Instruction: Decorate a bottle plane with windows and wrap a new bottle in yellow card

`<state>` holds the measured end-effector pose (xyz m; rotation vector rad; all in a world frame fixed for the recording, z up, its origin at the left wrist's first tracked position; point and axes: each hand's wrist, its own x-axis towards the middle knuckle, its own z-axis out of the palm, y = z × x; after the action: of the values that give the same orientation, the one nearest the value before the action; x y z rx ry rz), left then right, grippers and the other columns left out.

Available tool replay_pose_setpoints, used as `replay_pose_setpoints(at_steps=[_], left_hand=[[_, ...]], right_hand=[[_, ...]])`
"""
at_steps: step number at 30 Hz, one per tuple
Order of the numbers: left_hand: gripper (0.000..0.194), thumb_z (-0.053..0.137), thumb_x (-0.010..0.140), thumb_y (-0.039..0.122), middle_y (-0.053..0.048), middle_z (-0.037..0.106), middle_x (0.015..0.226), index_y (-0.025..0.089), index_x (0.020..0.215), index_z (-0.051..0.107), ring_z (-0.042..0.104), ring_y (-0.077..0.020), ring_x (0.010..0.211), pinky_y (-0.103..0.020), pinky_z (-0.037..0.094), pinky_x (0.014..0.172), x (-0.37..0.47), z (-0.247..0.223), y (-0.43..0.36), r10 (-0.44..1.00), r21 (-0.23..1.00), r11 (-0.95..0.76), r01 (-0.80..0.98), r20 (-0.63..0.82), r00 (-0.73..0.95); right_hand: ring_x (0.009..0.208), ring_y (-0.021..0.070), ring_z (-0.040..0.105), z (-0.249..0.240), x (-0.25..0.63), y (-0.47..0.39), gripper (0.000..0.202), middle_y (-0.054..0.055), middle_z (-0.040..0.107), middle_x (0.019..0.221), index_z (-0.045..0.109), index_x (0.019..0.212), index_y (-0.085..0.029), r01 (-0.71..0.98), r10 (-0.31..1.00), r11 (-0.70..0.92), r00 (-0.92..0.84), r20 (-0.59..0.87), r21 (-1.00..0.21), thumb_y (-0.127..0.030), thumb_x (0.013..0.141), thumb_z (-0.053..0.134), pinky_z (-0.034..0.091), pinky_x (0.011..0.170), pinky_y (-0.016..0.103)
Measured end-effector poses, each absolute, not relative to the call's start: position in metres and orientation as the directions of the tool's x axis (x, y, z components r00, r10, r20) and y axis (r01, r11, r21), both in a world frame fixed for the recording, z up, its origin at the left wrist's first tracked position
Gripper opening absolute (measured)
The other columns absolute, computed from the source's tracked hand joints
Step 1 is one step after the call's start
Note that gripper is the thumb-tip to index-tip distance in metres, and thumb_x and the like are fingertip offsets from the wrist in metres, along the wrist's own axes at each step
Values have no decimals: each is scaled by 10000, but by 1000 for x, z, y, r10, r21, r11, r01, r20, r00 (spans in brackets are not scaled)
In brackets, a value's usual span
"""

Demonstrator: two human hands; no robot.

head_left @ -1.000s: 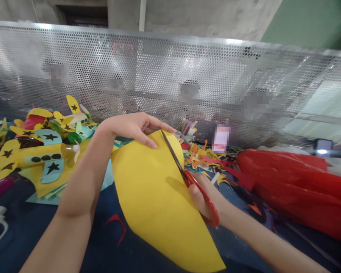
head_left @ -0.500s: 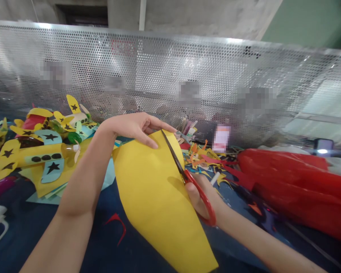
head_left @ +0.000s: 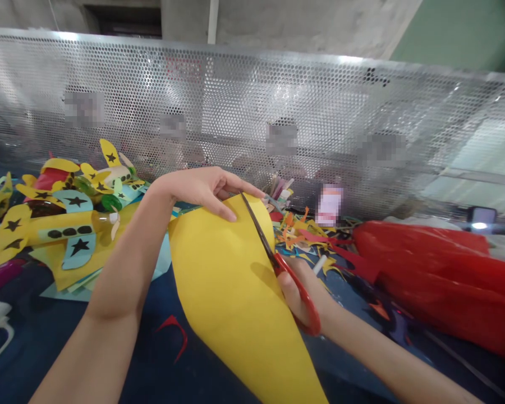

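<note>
A large yellow sheet of paper (head_left: 227, 280) hangs in front of me, bowed and raised off the table. My left hand (head_left: 212, 191) grips its far edge, with the thumb on top and the other fingers reaching behind. In my right hand (head_left: 301, 286) is a pair of scissors with red handles (head_left: 305, 306), its dark blades lying across the paper's upper right part. The blade tips reach the far edge, close to my left fingers. The lower blade is hidden behind the sheet.
Paper-and-bottle airplanes (head_left: 67, 230) with black stars crowd the left. Coloured paper scraps (head_left: 297, 230) lie behind my right hand, near a phone (head_left: 329, 205). A red plastic bag (head_left: 425, 269) fills the right. A perforated metal panel (head_left: 235, 101) stands along the back.
Hands, scissors and paper hold almost the same pose. The whole view has shifted very slightly, and the sheet's bottom corner has dropped out of the frame.
</note>
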<state>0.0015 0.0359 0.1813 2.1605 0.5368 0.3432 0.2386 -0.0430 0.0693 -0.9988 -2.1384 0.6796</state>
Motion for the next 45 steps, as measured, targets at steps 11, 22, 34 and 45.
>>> replay_pose_setpoints(at_steps=[11,22,34,45], left_hand=[[639,724,752,279,-16,673,1169,266,1348,493,647,-203,1028,-247,513,841,1,181,36,501,786,-547,288,31,865],[673,742,736,274,-13,656,1199,265,1357,482,640,-199,1032,-272,485,892,2,179,41,485,800,-535,272,27,874],[696,728,744,267,-38,657,1196,246,1382,449,649,-193,996,-260,487,856,-4,175,53,524,768,-560,311,37,851],[741,611,780,384,6,620,1254,296,1452,310,558,-236,1156,-308,392,980,-6,172,70,686,442,-605,662,-132,715]], right_hand=[[464,110,391,70,239,-43,678,-1,501,547,490,679,-193,462,795,587,-484,365,-665,-799,799,212,312,420,244],[442,103,369,68,237,-43,638,-13,427,494,407,611,-203,526,877,462,-392,278,-714,-798,791,259,277,385,242],[415,106,371,72,241,-38,581,-8,427,455,371,561,-222,577,865,493,-401,300,-651,-716,848,265,268,382,250],[704,265,659,94,286,11,502,130,678,711,611,701,-171,980,973,186,-174,150,-70,-549,905,352,445,625,323]])
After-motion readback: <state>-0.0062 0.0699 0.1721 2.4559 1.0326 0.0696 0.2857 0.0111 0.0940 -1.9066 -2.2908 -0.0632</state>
